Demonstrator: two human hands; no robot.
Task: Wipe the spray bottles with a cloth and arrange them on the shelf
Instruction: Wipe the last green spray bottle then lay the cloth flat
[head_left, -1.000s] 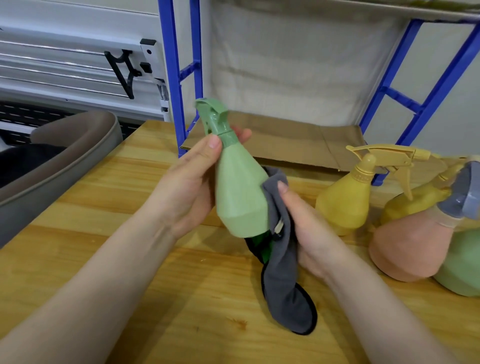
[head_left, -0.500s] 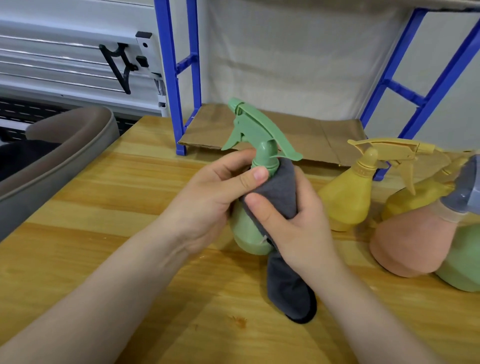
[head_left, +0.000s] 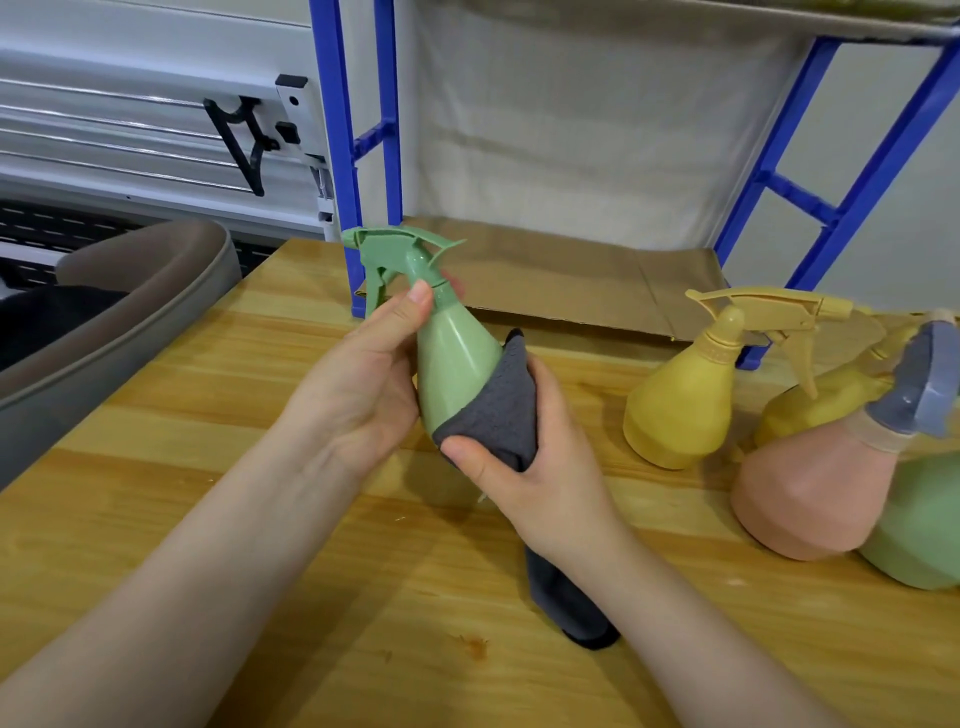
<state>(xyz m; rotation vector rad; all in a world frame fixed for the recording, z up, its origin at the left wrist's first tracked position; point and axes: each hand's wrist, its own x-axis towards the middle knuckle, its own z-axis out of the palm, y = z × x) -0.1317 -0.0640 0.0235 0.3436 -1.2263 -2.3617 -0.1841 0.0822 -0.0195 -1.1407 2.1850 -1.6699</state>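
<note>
Two bare forearms reach in from the near edge over the wooden bench. Left hand curls round the neck of the green spray bottle, thumb up beside the collar, holding it raised and tilted. Right hand clamps the grey cloth against the bottle's lower body, thumb across the front. Further right stand a yellow bottle and a pink bottle. No writing is legible.

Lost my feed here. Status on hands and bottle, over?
Left hand grips green spray bottle near its neck. Right hand wraps grey cloth round its base. Shelf not blocked; the other bottles stand to the right.
</note>
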